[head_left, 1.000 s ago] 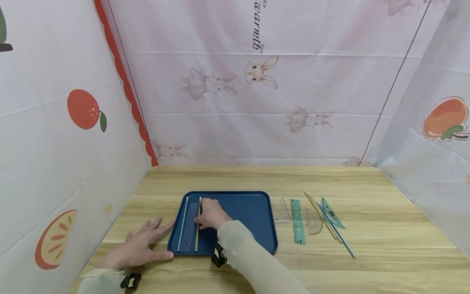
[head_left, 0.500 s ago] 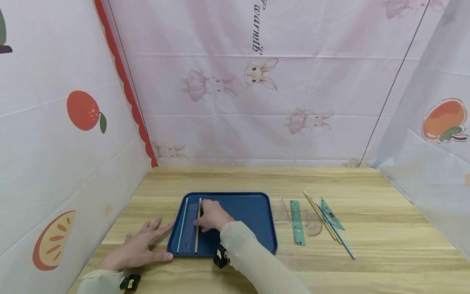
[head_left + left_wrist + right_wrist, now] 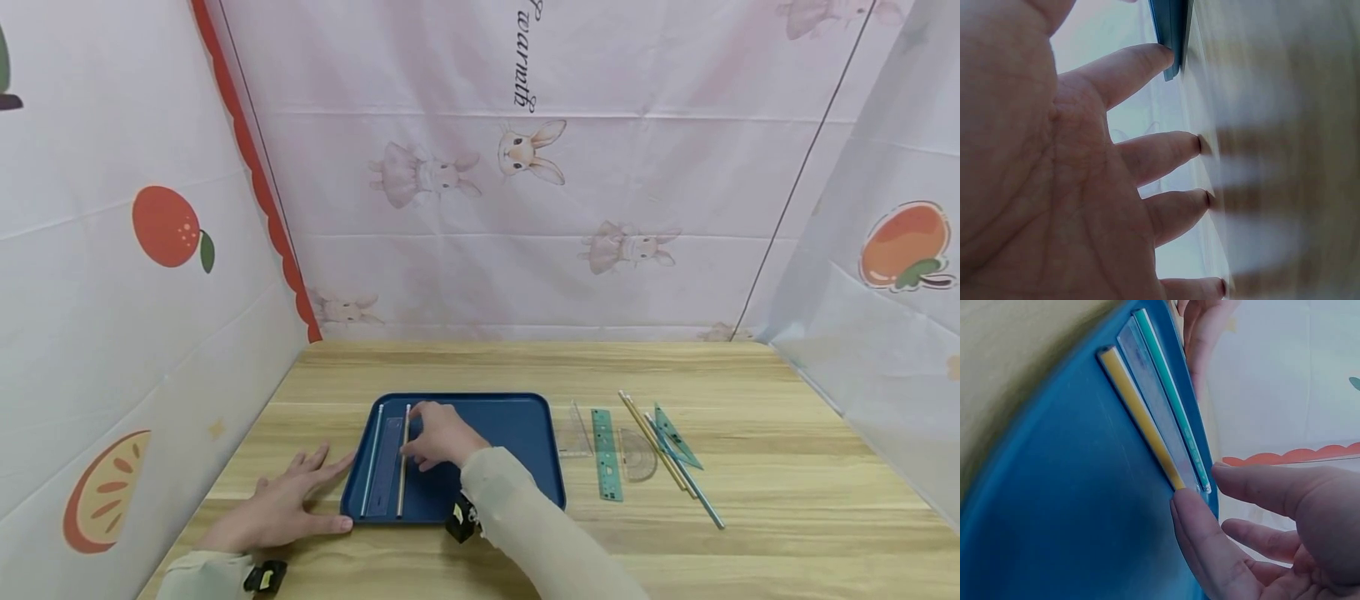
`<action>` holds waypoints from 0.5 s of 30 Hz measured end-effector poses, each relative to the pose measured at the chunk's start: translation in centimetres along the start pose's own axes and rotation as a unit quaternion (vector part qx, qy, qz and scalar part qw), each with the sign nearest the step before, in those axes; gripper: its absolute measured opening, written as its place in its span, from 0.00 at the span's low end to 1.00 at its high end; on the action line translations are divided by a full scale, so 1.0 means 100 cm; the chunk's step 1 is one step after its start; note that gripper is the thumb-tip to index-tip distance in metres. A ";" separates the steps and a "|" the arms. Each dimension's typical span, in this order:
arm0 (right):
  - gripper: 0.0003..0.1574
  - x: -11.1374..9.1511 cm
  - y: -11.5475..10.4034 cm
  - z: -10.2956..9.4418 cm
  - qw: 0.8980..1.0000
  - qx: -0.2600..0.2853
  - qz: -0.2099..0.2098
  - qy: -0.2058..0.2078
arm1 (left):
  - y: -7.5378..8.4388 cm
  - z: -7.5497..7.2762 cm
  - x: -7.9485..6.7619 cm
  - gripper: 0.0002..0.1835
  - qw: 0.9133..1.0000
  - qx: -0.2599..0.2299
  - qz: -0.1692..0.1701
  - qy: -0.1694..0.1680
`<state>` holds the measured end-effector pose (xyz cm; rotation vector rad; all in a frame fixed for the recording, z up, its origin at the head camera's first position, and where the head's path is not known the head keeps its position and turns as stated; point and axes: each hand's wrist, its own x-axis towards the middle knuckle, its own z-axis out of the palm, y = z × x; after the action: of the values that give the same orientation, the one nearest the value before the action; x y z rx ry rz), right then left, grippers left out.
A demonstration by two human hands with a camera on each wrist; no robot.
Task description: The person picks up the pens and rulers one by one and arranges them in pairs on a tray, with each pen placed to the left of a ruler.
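In the head view a yellow pencil (image 3: pixel 402 479) lies lengthwise in the blue tray (image 3: pixel 517 417), beside a clear ruler (image 3: pixel 384 467) and a green pencil (image 3: pixel 371 467) along the tray's left side. My right hand (image 3: pixel 446 437) is over the tray, fingertips right at the yellow pencil's far part. In the right wrist view its thumb and fingers are spread apart, one fingertip (image 3: pixel 1188 500) covering the end of that pencil. My left hand (image 3: pixel 288 504) lies spread on the table, its thumb and index fingertip at the tray's near-left edge.
Right of the tray lie a clear set square (image 3: pixel 576 437), a green ruler (image 3: pixel 607 454), a clear protractor (image 3: pixel 637 456), a green set square (image 3: pixel 678 437) and several yellow and green pencils (image 3: pixel 705 500). Printed cloth walls (image 3: pixel 450 275) enclose the wooden table (image 3: pixel 645 558).
My right hand has shifted slightly right, and its fingers have loosened from the yellow pencil, which stays lying in the tray. The left hand has stayed in place.
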<state>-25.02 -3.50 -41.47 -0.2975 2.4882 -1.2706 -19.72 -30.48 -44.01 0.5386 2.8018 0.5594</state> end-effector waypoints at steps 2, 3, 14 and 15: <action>0.38 -0.002 0.002 -0.004 1.000 0.008 -0.003 -0.003 | 0.000 0.001 0.001 0.54 1.000 -0.001 0.003 -0.001; 0.38 -0.004 0.003 -0.006 1.000 0.012 -0.005 -0.004 | 0.001 0.001 0.002 0.54 1.000 -0.003 0.005 -0.002; 0.39 -0.010 0.010 -0.021 0.999 0.035 -0.028 -0.015 | -0.004 0.002 0.001 0.53 1.000 0.011 -0.001 0.005; 0.39 -0.012 0.011 -0.023 0.999 0.038 -0.028 -0.016 | -0.004 0.002 0.001 0.53 1.000 0.009 0.000 0.004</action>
<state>-24.87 -0.76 -40.91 -0.3688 2.4135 -1.3696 -19.91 -30.74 -44.36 0.5412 2.8181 0.5373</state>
